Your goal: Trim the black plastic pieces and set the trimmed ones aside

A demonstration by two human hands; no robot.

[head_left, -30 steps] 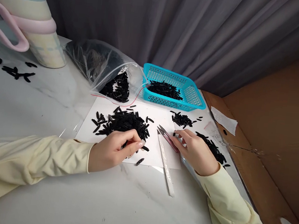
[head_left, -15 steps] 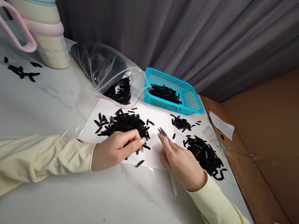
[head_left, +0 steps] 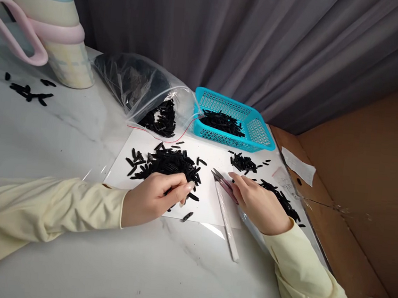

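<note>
My left hand [head_left: 156, 199] rests closed at the near edge of a heap of black elongated pieces [head_left: 171, 161], with thumb and index finger pressed together. Whatever sits in that pinch is hidden. To the right, my right hand [head_left: 262, 205] is over the sheet's edge, its visible fingers stretched loosely leftward and its thumb hidden. Just left of those fingers lies a two-pointed metal tool [head_left: 224, 185] with pink sides, its tips slightly apart. It crosses a thin white stick [head_left: 228, 228]. White paper [head_left: 206, 211] lies under the heap.
Behind the paper, a blue basket [head_left: 256, 148] and a clear zip bag [head_left: 149, 84] hold black pieces. A small pile [head_left: 243, 163] and a partly covered pile [head_left: 281, 198] lie right. A tumbler [head_left: 68, 66] stands far left near scattered pieces [head_left: 30, 93]. Cardboard [head_left: 368, 162] borders the right.
My right hand has moved right, away from the pointed tool, which stays in place and shows more of its length. More of the white stick shows. My left hand has stayed put.
</note>
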